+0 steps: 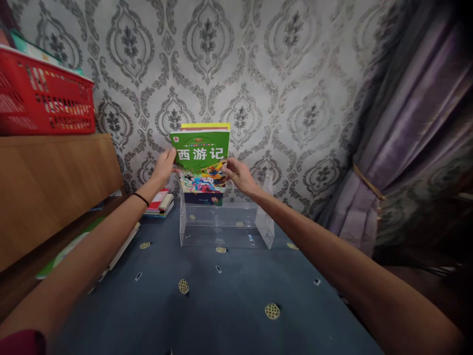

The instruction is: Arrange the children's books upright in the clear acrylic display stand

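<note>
A green picture book [199,160] with white Chinese characters and colourful figures on its cover stands upright at the back left of a transparent acrylic rack [264,222]. My left hand [165,165] grips the book's left edge, and my right hand [239,175] pinches its right edge. Behind its top edge shows a strip of yellow cover [206,125]; how many books stand there I cannot tell. Below the green cover a dark blue cover strip [199,198] peeks out. The rack's low front tiers hold no books.
Left of the rack lies a small stack of books [162,203]; nearer, more books [123,246] lie partly behind my left forearm. A red basket [48,93] sits on a wooden cabinet [59,182]. A blue patterned cloth [221,305] covers the table. Purple curtains [402,148] hang at right.
</note>
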{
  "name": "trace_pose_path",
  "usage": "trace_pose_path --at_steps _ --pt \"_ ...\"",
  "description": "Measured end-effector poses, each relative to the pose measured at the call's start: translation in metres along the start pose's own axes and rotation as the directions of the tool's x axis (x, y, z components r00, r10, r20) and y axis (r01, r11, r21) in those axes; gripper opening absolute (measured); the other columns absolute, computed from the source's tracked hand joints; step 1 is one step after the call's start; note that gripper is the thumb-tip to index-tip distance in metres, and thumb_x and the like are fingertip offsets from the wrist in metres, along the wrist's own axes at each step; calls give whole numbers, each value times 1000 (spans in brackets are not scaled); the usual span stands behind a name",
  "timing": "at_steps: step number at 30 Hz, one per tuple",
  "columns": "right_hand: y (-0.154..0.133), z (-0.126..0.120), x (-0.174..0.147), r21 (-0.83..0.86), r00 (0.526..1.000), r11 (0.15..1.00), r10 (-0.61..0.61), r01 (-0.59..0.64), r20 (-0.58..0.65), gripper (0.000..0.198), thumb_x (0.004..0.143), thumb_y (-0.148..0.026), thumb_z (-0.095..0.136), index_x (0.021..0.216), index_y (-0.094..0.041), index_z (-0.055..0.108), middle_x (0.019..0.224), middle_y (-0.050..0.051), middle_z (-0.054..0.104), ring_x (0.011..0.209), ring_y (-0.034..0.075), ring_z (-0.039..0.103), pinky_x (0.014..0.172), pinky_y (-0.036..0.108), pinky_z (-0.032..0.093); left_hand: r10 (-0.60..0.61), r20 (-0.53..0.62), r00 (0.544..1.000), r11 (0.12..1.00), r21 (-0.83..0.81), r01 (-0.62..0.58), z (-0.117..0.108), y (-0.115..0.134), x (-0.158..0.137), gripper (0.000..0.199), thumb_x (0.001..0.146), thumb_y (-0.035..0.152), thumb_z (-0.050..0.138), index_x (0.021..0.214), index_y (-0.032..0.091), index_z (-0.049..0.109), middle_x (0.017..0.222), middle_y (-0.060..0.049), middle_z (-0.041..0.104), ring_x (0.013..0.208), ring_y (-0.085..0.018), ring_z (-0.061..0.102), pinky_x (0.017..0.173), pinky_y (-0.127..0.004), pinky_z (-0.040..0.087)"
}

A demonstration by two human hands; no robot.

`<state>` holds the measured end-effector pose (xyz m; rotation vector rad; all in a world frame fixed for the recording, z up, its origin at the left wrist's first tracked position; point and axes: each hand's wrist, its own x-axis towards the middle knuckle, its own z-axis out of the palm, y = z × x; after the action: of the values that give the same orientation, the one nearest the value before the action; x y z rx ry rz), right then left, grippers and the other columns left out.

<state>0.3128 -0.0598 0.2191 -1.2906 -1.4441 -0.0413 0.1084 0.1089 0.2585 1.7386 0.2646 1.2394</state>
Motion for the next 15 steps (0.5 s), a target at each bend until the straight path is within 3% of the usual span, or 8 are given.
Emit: trace_pose_path --at_steps 7,15 --pt "-5 -3 2 -62 999 997 -42 41 -14 43 85 -62 63 97 -21 60 83 1 59 72 18 63 60 32 60 1 -25 1000 1000 14 -1 -1 2 3 33 99 43 46 99 17 66 94 -8 67 78 -15 61 55 -19 53" --pt "-4 -9 13 -39 996 997 -59 62 71 37 86 -57 63 96 -22 60 81 1 56 76 19 62 62 33 61 20 -36 999 1000 -3 -20 -5 -6 -1 29 97 42 49 94 17 63 91 -5 60 79 -14 57 62 -22 58"
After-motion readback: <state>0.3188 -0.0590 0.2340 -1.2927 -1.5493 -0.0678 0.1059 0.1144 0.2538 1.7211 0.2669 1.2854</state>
